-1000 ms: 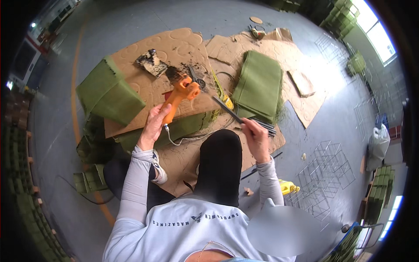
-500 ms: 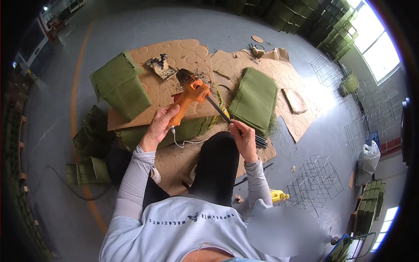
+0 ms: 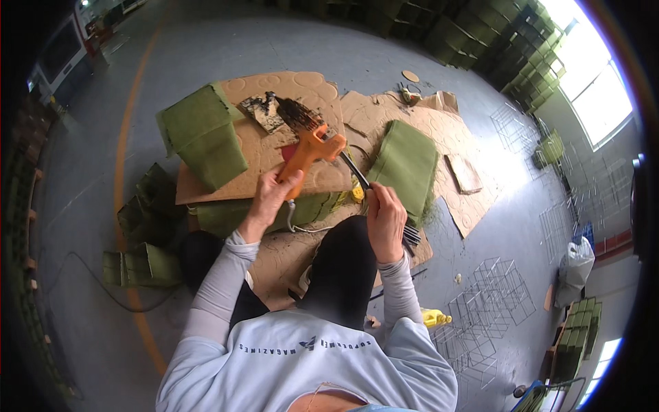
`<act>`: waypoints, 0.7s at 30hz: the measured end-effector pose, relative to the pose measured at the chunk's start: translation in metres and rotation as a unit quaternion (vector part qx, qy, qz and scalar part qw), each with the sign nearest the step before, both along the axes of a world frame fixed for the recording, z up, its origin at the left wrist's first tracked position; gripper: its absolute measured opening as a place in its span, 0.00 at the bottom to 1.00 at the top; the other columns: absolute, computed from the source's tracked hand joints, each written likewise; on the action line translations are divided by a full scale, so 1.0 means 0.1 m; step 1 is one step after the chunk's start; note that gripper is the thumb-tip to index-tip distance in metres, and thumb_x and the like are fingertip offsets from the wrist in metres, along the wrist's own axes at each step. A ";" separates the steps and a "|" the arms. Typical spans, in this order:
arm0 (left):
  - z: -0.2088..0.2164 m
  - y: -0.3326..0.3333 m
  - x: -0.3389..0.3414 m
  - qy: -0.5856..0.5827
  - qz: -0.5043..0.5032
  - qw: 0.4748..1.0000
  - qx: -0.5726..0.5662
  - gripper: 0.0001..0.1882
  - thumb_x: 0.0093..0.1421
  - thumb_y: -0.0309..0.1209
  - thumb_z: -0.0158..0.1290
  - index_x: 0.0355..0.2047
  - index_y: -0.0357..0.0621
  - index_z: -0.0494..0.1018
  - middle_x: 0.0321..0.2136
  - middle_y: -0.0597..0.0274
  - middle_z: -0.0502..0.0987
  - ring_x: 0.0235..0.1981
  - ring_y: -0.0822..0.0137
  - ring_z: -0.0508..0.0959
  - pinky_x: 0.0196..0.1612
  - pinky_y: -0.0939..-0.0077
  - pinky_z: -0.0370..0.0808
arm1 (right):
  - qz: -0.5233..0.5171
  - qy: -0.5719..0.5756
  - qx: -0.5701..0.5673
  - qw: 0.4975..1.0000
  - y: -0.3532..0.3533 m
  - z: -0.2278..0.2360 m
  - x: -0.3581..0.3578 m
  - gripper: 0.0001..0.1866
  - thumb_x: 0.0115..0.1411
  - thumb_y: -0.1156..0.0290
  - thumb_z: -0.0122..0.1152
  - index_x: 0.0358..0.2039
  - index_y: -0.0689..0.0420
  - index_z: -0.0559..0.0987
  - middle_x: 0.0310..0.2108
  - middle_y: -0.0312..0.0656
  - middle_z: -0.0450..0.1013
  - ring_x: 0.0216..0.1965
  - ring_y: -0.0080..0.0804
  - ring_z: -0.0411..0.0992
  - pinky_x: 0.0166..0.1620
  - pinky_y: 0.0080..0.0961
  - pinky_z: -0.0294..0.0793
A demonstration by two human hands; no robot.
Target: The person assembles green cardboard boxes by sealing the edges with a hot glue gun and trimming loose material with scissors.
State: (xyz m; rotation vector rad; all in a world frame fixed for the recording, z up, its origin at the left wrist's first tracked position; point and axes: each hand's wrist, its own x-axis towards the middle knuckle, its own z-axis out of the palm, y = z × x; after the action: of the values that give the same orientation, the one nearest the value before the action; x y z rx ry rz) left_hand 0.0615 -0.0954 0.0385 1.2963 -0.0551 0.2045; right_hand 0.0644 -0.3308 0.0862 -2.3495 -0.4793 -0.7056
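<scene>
Your left hand (image 3: 271, 199) is wrapped around the handle of an orange tool (image 3: 309, 154), angled up at the middle of the view, while your right hand (image 3: 386, 216) pinches a dark strip (image 3: 355, 169). Taking the tool's head as the centre of a clock, the strip runs from its edge toward 4 to 5 o'clock, though whether the two touch cannot be told. A pale cable (image 3: 289, 221) trails from the handle's base at 7 o'clock.

At 11 o'clock lies a dark, crumbly patch (image 3: 298, 113) on a cardboard sheet (image 3: 302, 82); a smeared scrap (image 3: 257, 113) sits at 10, a green box (image 3: 206, 137) at 9, and a folded green stack (image 3: 408, 165) near 3 to 4.

The tool looks hard, rigid and of modest weight, likely top-heavy, so the handle, well below the head, seems your surest hold, with the cable left slack. The strip looks light, slim and fairly stiff; a fingertip pinch near its lower end should steady it, though its smooth-looking surface may slip.
</scene>
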 end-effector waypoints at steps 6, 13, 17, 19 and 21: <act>-0.18 -0.07 -0.07 0.043 -0.020 0.997 -0.059 0.24 0.58 0.43 0.60 0.46 0.36 0.73 0.33 0.70 0.75 0.33 0.81 0.71 0.35 0.86 0.69 | 0.145 0.086 0.173 0.970 0.63 -0.18 -0.18 0.09 0.59 0.70 0.59 0.38 0.62 0.77 0.33 0.45 0.74 0.33 0.37 0.73 0.36 0.30 0.72; 0.12 -0.13 -0.19 0.013 -0.027 0.998 0.060 0.18 0.61 0.38 0.58 0.42 0.35 0.76 0.32 0.64 0.78 0.32 0.77 0.74 0.34 0.81 0.71 | 0.333 0.422 0.613 0.579 1.16 -0.44 0.33 0.19 0.66 0.61 0.50 0.49 0.62 0.72 0.46 0.46 0.74 0.47 0.35 0.72 0.51 0.30 0.71; 0.56 0.77 -0.44 -0.137 0.226 0.876 0.404 0.07 0.55 0.29 0.60 0.31 0.37 0.78 0.28 0.54 0.77 0.28 0.66 0.77 0.30 0.73 0.72 | 0.188 0.375 0.616 0.667 1.10 -0.51 0.56 0.17 0.60 0.74 0.53 0.50 0.62 0.71 0.47 0.47 0.73 0.48 0.39 0.72 0.53 0.39 0.71; 0.79 1.35 -0.59 -0.151 0.383 0.771 0.486 0.07 0.50 0.21 0.61 0.31 0.37 0.77 0.26 0.57 0.74 0.27 0.60 0.77 0.32 0.70 0.73 | 0.255 0.313 0.615 0.678 1.04 -0.46 0.64 0.20 0.56 0.82 0.54 0.51 0.61 0.70 0.50 0.48 0.71 0.51 0.39 0.70 0.57 0.43 0.68; 0.85 1.64 -0.66 -0.119 0.386 0.738 0.541 0.11 0.47 0.22 0.62 0.32 0.36 0.76 0.32 0.57 0.73 0.35 0.59 0.75 0.37 0.69 0.73 | 0.273 0.326 0.593 0.684 1.02 -0.38 0.64 0.23 0.55 0.83 0.54 0.53 0.60 0.68 0.52 0.47 0.69 0.56 0.41 0.67 0.60 0.46 0.65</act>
State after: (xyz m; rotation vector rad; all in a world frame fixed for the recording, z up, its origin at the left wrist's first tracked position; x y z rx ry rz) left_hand -0.0047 0.0686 0.1238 2.4127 0.1879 1.2005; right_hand 0.1288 -0.2287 0.0480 -0.9599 -0.2203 0.1790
